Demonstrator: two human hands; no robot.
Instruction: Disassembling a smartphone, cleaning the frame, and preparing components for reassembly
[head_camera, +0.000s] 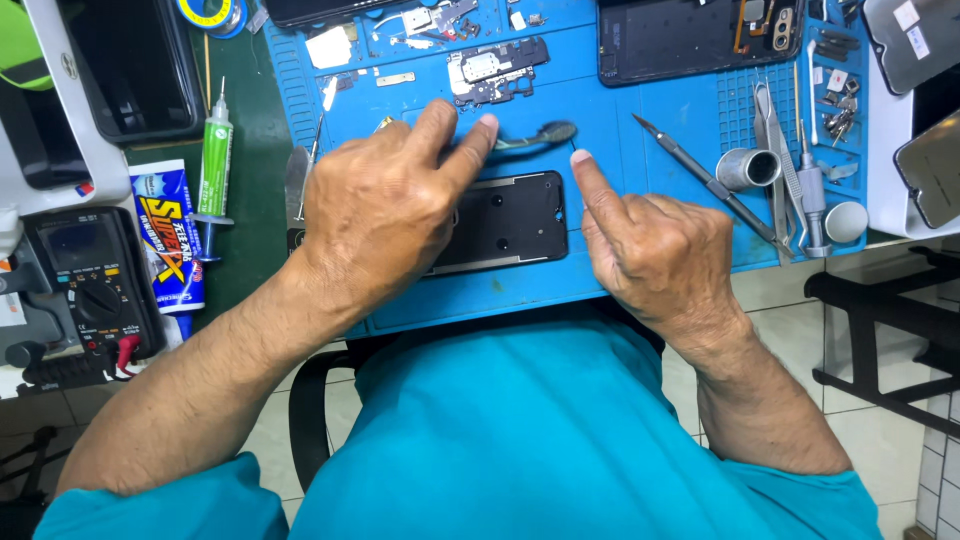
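On the blue work mat in front of you, a black phone frame lies flat near the mat's near edge, and both your hands sit over it. Your left hand rests palm down on the frame's left part, covering that end, with its fingers stretched toward the far side and the fingertips pressing on a thin dark flex strip that curves just beyond the frame; this hand is spread rather than closed around anything. Your right hand hovers just right of the frame, loosely curled, holding nothing, its index finger pointing up toward the far side beside the frame's right end. A slim metal pick lies slanted on the mat right of that hand, with tweezers and a small metal cylinder beyond it. Far of the strip sits a small circuit board. Left of the mat lie a green syringe, a glue tube and a multimeter.
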